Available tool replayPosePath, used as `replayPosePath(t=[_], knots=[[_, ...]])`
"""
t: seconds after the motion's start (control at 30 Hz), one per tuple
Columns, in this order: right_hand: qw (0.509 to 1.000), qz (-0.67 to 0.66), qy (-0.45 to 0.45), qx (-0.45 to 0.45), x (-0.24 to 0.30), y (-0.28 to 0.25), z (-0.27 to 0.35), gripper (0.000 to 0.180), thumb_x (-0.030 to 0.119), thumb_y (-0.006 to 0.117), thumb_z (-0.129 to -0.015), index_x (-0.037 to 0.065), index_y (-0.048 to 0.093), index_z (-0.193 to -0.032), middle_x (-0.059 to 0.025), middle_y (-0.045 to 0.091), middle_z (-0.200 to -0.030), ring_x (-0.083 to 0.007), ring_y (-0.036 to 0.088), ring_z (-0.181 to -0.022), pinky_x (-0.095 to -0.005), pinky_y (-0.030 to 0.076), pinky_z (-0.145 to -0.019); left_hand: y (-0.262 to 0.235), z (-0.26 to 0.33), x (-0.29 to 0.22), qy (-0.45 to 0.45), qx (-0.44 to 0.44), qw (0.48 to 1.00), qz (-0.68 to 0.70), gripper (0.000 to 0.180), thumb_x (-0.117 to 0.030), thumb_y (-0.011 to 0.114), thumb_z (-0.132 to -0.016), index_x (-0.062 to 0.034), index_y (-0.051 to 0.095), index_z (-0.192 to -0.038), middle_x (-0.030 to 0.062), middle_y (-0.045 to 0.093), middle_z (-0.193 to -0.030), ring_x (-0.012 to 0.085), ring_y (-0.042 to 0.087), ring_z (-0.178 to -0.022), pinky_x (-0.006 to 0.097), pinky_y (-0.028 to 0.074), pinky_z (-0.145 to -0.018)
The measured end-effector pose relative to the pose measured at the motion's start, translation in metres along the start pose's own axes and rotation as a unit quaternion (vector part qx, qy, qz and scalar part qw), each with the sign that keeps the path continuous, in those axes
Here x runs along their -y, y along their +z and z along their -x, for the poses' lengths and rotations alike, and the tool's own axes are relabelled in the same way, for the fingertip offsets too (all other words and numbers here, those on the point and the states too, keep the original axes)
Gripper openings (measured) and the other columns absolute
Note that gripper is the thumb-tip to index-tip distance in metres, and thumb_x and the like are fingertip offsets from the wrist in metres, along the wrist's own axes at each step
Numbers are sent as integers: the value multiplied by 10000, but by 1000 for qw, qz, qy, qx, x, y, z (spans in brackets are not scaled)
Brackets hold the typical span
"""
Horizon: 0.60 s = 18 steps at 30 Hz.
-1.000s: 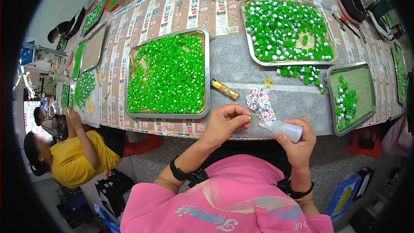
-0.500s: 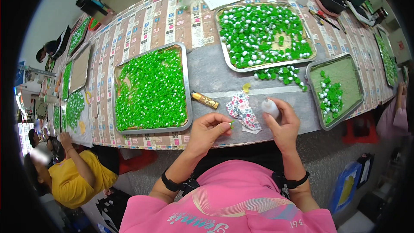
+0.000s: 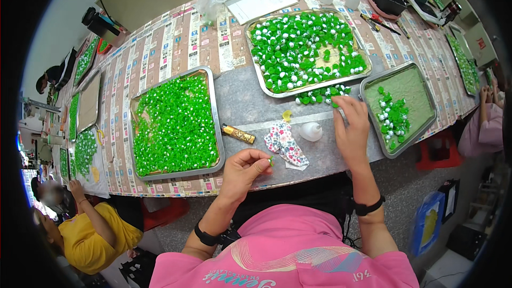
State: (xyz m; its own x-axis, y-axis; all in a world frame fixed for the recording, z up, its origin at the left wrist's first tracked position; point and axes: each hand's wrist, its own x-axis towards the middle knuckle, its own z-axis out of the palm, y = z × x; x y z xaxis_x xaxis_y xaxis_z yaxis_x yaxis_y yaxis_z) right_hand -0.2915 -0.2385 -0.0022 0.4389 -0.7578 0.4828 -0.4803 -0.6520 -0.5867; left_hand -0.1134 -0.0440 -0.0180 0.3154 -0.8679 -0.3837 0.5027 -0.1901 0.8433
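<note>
Left hand (image 3: 246,168) pinched one green bead (image 3: 271,161). Right hand (image 3: 352,128), fingers loose, touched spilled beads (image 3: 319,95) beside bead-filled tray (image 3: 256,42); small tray (image 3: 422,88) sparsely filled.

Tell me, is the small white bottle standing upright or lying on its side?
Lying on its side. The small white bottle rests flat on the grey table, beside the floral cloth, with no hand on it.

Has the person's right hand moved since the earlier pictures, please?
Yes. The right hand has let go of the small white bottle, now lying beside the floral cloth, and reached forward to the loose green pieces.
</note>
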Motion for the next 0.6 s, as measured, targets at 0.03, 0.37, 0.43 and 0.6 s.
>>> replayPosePath(t=[0.03,0.37,0.43,0.6], knots=[[999,31,-18,-3,-5,4,-5,270,-20,619,-733,38,625,-998,-99,595,-948,-291,528,-886,-383,428,-770,0,0,0,2,2,1000,1,137,-63,647,-838,5,602,-948,84,653,-847,139,632,-718,249,526,-688],[993,109,-44,17,-14,21,-6,176,16,643,-730,59,628,-899,-84,575,-899,-284,511,-844,-395,416,-728,-2,0,2,4,1,1000,3,138,-61,637,-846,14,601,-956,74,638,-862,138,628,-731,257,533,-702],[995,83,-54,25,-17,21,-7,179,12,640,-729,54,627,-902,-93,582,-908,-300,523,-845,-397,423,-740,-2,0,1,6,4,1000,3,138,-61,637,-847,14,600,-957,75,637,-863,141,630,-734,258,533,-703],[988,-127,91,15,6,-8,13,160,-39,631,-750,20,636,-899,-78,591,-901,-186,590,-826,-286,470,-727,1,4,-2,24,11,1000,10,134,-55,634,-848,12,600,-959,76,639,-860,150,638,-750,260,534,-704]])
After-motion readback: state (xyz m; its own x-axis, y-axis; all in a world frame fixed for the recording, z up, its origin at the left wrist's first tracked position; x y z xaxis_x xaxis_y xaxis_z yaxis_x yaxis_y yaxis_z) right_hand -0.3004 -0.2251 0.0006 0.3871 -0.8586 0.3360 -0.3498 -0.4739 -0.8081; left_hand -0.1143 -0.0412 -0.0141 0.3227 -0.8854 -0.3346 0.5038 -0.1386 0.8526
